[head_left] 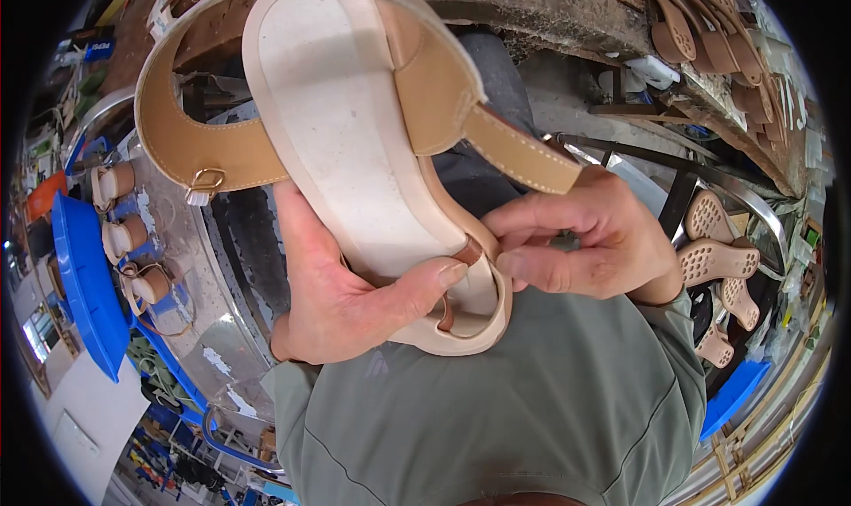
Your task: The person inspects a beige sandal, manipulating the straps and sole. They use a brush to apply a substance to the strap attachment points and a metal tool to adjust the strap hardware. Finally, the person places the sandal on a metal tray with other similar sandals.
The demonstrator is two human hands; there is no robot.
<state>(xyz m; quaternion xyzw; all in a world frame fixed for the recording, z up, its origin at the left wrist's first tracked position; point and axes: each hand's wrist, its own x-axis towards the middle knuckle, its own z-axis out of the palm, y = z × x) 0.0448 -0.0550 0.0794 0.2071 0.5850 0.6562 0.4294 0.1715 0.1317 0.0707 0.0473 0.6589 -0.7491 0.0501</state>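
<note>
A beige sandal (341, 125) with a pale insole lies tilted before me, its toe end toward my body. Its wide tan ankle strap (434, 107) loops out at the heel end, with white stitching and a small metal buckle (206, 183). My left hand (341, 284) grips the sandal from the left, thumb over the toe strap and fingers hidden underneath. At the right edge of the toe strap, my right hand (581, 240) is closed in a pinch, fingertips against the sandal's side. Whether a small thing is also between those fingers is hidden.
On the left, several sandals (124, 237) stand by a blue tray (84, 280) on a worn metal surface. Several tan soles (720, 253) lie at right, near a metal-framed chair. More soles (700, 27) rest on a rough bench (567, 18) at the far side.
</note>
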